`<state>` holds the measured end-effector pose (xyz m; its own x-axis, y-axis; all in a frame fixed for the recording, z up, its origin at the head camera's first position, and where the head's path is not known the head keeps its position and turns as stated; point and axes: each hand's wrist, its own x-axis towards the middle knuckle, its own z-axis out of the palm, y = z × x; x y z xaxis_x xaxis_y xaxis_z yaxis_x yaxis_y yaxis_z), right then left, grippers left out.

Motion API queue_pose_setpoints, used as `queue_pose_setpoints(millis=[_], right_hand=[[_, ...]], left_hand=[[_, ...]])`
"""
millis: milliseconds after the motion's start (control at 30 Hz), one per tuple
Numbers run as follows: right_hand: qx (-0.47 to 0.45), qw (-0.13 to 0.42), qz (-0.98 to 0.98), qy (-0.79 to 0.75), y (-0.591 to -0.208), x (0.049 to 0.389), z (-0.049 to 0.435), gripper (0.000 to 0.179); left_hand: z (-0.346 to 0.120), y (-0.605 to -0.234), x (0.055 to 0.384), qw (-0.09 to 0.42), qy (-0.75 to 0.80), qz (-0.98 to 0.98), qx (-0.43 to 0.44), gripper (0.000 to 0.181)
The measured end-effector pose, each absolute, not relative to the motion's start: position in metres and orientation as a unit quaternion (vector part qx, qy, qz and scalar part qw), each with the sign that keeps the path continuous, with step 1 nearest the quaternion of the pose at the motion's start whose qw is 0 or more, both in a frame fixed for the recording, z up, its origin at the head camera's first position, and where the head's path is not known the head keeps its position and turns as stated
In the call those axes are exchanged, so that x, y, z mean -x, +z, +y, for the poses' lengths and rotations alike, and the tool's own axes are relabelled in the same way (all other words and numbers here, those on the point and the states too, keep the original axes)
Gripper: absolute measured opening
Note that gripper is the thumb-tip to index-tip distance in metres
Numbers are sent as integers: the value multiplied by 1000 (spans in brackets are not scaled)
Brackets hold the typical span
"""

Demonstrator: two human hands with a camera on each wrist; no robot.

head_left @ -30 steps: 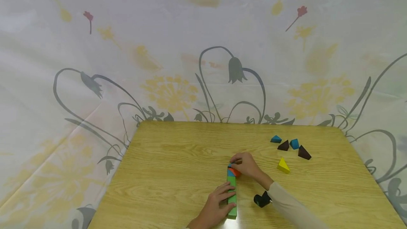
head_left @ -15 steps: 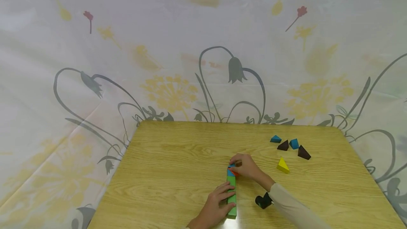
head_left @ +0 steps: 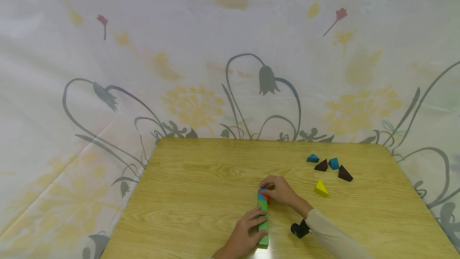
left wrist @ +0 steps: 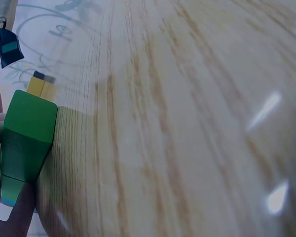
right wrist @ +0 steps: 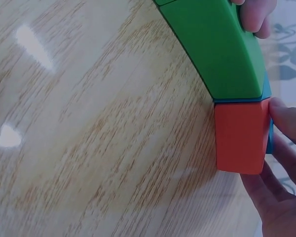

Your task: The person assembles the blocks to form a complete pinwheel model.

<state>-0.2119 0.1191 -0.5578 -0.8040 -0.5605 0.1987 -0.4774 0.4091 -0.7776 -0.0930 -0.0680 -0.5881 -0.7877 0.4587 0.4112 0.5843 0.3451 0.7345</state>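
Note:
A row of green blocks (head_left: 262, 213) lies on the table, pointing away from me. My left hand (head_left: 242, 233) holds it, fingers across the top and thumb nearer me. At the row's far end are small blue pieces and a red block (right wrist: 240, 137), which juts out to the right. There my right hand (head_left: 282, 191) pinches a blue block (head_left: 263, 188) between thumb and fingers, the thumb also by the red block's edge. The right fingers partly hide how the blue and red pieces meet. In the left wrist view the green block (left wrist: 29, 121) shows its near end.
At the right on the wooden table (head_left: 201, 171) lie a blue triangular block (head_left: 313, 158), a dark brown block (head_left: 322, 166), another blue block (head_left: 334, 164), another dark brown block (head_left: 345, 174) and a yellow triangular block (head_left: 321, 188). A black camera (head_left: 300, 229) sits at the right wrist.
My right hand has drawn slightly nearer, and the dark gap between the pieces at the row's far end has closed. The left hand and the loose blocks stay put.

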Motion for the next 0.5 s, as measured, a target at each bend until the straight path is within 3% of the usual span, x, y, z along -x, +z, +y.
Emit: queue_pose_setpoints(millis=[500], right_hand=[[319, 38, 835, -446, -560, 211, 121, 11]], left_hand=[[-68, -591, 93, 72, -472, -818, 321, 36]])
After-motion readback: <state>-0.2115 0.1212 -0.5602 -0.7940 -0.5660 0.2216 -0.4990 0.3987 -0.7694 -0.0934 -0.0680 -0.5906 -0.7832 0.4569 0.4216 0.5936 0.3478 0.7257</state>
